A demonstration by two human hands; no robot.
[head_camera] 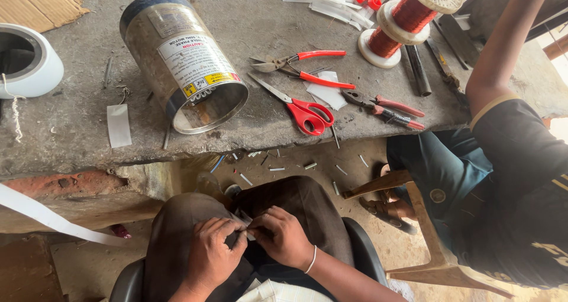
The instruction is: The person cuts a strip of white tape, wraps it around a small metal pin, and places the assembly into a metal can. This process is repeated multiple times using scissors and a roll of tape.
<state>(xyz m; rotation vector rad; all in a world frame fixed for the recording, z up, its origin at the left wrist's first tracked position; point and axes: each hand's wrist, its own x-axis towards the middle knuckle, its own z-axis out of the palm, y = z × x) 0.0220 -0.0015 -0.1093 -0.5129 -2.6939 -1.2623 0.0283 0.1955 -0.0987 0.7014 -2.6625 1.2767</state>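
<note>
Both hands, left hand [213,246] and right hand [284,237], rest over the lap with fingers pinched shut on a small white strip [245,220] between the fingertips; best to keep the pinch close and the fold even.

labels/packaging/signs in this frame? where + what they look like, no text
Metal cylinder, lying on its side on the stone bench: white rectangular label with a red band and a yellow strip with small symbols.
Faded grey plate nearer the cylinder's closed end.
Cardboard piece, top left corner: plain brown, flattened.
Round emblem on the nearby person's dark trousers.
No screens or signs.
</note>
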